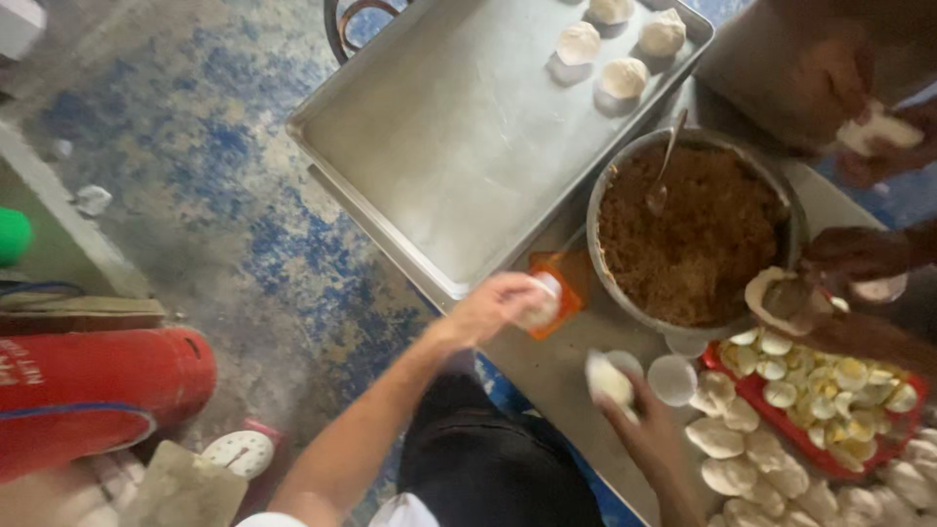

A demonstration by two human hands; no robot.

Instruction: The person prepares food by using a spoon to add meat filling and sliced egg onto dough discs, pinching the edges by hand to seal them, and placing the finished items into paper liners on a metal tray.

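White dough disc (pixel 609 379) pinched in right hand (pixel 644 429) fingers; left hand (pixel 493 307) grips another beside round metal filling pot (pixel 793 210); blue mottled floor (pixel 224 185).

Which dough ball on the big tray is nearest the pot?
The dough ball at the group's lower right; the other three sit farther up the metal tray from the pot.

We cannot tell what the left hand (pixel 493 307) grips: its fingers cover most of a pale lump over the small orange container (pixel 556 293). The dough piece (pixel 607 379) in our right hand (pixel 649 429) is smeared by motion. The red tray (pixel 781 415) of halved eggs and the red cylinder (pixel 93 395) run off the edges.
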